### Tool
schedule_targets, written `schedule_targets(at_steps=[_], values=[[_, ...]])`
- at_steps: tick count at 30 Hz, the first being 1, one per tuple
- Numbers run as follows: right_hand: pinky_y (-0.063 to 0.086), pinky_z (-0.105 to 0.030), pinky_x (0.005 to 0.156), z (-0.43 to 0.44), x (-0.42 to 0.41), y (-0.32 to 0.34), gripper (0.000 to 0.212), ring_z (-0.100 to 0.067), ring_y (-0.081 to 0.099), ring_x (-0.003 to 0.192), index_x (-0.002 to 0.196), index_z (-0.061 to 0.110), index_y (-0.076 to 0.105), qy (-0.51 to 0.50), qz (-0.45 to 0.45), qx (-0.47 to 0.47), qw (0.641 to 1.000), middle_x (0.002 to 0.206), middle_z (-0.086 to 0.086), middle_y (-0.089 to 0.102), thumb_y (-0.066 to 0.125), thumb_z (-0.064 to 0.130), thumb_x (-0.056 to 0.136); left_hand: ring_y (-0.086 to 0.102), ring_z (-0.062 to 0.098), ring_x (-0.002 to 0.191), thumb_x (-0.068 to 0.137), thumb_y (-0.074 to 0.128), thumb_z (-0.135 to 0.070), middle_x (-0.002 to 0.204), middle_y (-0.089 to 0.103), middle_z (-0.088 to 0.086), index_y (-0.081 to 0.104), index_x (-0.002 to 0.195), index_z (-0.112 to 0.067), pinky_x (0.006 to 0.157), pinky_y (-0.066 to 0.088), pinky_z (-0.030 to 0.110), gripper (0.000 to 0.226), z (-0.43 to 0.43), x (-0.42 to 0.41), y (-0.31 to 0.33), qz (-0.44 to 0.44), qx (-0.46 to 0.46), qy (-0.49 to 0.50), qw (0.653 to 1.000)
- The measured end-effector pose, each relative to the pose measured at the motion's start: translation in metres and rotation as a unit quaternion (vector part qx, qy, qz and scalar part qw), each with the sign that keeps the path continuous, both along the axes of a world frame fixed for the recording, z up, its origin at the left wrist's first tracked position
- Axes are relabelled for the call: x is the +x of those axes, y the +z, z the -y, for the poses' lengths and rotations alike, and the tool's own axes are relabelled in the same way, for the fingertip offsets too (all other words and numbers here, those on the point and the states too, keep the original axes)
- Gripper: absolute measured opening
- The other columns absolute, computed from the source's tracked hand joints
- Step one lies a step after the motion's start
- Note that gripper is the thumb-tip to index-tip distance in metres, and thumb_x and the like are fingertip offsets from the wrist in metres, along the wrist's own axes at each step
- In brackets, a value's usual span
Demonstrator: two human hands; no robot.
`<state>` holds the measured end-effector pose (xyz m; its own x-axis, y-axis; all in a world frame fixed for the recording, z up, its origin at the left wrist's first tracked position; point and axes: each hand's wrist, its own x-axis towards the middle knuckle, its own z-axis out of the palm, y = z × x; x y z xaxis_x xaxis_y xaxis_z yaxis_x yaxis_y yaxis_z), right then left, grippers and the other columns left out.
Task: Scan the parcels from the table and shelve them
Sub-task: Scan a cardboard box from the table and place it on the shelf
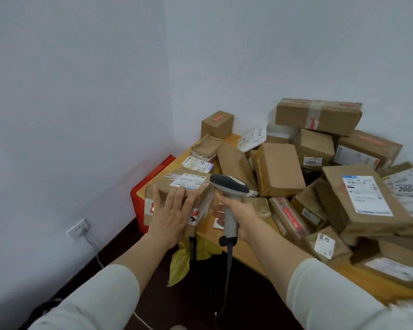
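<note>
Parcel (pixel 163 181) at table (pixel 246 253) corner, pressed by flat left hand (pixel 169 210), fingers straight. Scanner (pixel 229 186) gripped by right hand (pixel 240 210). Cardboard judged stiff, fairly light; best held across opposite side faces.

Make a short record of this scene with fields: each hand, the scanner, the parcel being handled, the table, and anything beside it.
left hand: flat, fingers straight, resting on the cardboard parcel
right hand: grips the scanner by its handle
scanner: head points toward the parcel's white label
cardboard parcel: at the table's left corner, label facing up
table: wooden, heaped with other brown parcels
beside table: red crate by the wall
</note>
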<state>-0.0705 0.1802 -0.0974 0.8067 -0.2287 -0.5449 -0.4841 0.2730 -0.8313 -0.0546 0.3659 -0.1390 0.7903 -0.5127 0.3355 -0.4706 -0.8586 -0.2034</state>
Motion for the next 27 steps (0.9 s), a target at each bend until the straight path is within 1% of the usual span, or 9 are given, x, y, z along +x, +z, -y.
schedule_targets(at_steps=[4, 9, 12, 15, 17, 19, 22, 24, 27], values=[[0.055, -0.036, 0.062, -0.009, 0.016, -0.014, 0.053, -0.032, 0.068, 0.081, 0.114, 0.005, 0.06, 0.0, -0.031, 0.0, 1.0, 0.1, -0.02, 0.071, 0.084, 0.029, 0.072, 0.039, 0.034, 0.115, 0.029, 0.09, -0.039, 0.121, 0.037, 0.015, 0.018, 0.147, -0.016, 0.098, 0.031, 0.072, 0.14, 0.005, 0.016, -0.016, 0.004, -0.007, -0.021, 1.0], [0.058, -0.046, 0.074, -0.014, 0.037, -0.03, 0.051, -0.035, 0.069, 0.089, 0.113, 0.003, 0.064, -0.03, -0.057, 0.028, 0.998, 0.105, -0.02, 0.07, 0.083, 0.027, 0.073, 0.04, 0.03, 0.113, 0.048, 0.086, -0.033, 0.119, 0.038, 0.014, 0.034, 0.139, -0.014, 0.094, 0.04, 0.068, 0.107, 0.015, 0.04, -0.041, 0.021, -0.015, -0.09, 0.996], [0.059, -0.044, 0.071, -0.013, 0.047, -0.036, 0.057, -0.032, 0.069, 0.094, 0.112, 0.005, 0.064, -0.065, -0.069, 0.045, 0.994, 0.105, -0.017, 0.071, 0.086, 0.031, 0.067, 0.041, 0.028, 0.112, 0.055, 0.084, -0.03, 0.119, 0.04, 0.012, 0.033, 0.139, -0.011, 0.093, 0.048, 0.058, 0.099, 0.016, 0.044, -0.057, -0.032, -0.04, -0.159, 0.986], [0.057, -0.042, 0.072, -0.011, 0.057, -0.044, 0.064, -0.028, 0.068, 0.095, 0.111, 0.008, 0.065, -0.078, -0.079, 0.034, 0.993, 0.106, -0.012, 0.071, 0.089, 0.036, 0.059, 0.039, 0.027, 0.116, 0.075, 0.059, -0.036, 0.123, 0.038, 0.011, 0.036, 0.134, -0.01, 0.097, 0.047, 0.053, 0.068, 0.007, 0.056, -0.054, -0.07, -0.142, -0.158, 0.975], [0.055, -0.039, 0.074, -0.012, 0.064, -0.047, 0.058, -0.024, 0.066, 0.095, 0.11, 0.011, 0.066, -0.088, -0.081, 0.016, 0.993, 0.104, -0.008, 0.071, 0.088, 0.036, 0.063, 0.037, 0.027, 0.119, 0.085, 0.05, -0.032, 0.128, 0.036, 0.012, 0.039, 0.13, -0.01, 0.101, 0.043, 0.046, 0.051, 0.002, 0.068, -0.041, -0.105, -0.263, -0.047, 0.958], [0.056, -0.044, 0.081, -0.013, 0.072, -0.049, 0.059, -0.026, 0.068, 0.095, 0.109, 0.012, 0.067, -0.095, -0.086, 0.015, 0.992, 0.104, -0.009, 0.072, 0.089, 0.037, 0.06, 0.039, 0.027, 0.122, 0.094, 0.049, -0.031, 0.133, 0.036, 0.012, 0.039, 0.131, -0.011, 0.101, 0.039, 0.04, 0.044, -0.003, 0.086, -0.023, -0.183, -0.407, 0.136, 0.885], [0.057, -0.037, 0.065, -0.014, 0.08, -0.048, 0.047, -0.026, 0.069, 0.081, 0.104, 0.008, 0.066, -0.09, -0.098, 0.021, 0.991, 0.092, -0.01, 0.073, 0.086, 0.031, 0.068, 0.042, 0.034, 0.126, 0.097, 0.043, -0.044, 0.139, 0.041, 0.015, 0.041, 0.135, -0.004, 0.105, 0.036, 0.047, 0.056, -0.011, 0.118, -0.02, -0.295, -0.556, 0.337, 0.7], [0.051, -0.032, 0.057, -0.014, 0.081, -0.048, 0.04, -0.023, 0.067, 0.075, 0.102, 0.008, 0.064, -0.094, -0.099, 0.018, 0.99, 0.087, -0.008, 0.071, 0.084, 0.028, 0.073, 0.038, 0.038, 0.131, 0.093, 0.032, -0.063, 0.145, 0.037, 0.02, 0.037, 0.143, -0.003, 0.11, 0.031, 0.048, 0.078, -0.018, 0.128, -0.031, -0.388, -0.549, 0.4, 0.623], [0.057, -0.039, 0.069, -0.015, 0.081, -0.054, 0.048, -0.028, 0.068, 0.088, 0.105, 0.01, 0.064, -0.088, -0.096, 0.006, 0.991, 0.096, -0.01, 0.071, 0.086, 0.031, 0.069, 0.045, 0.033, 0.125, 0.086, 0.031, -0.076, 0.143, 0.041, 0.017, 0.036, 0.144, -0.007, 0.105, 0.037, 0.044, 0.09, -0.011, 0.119, -0.031, -0.505, -0.566, 0.394, 0.519]])
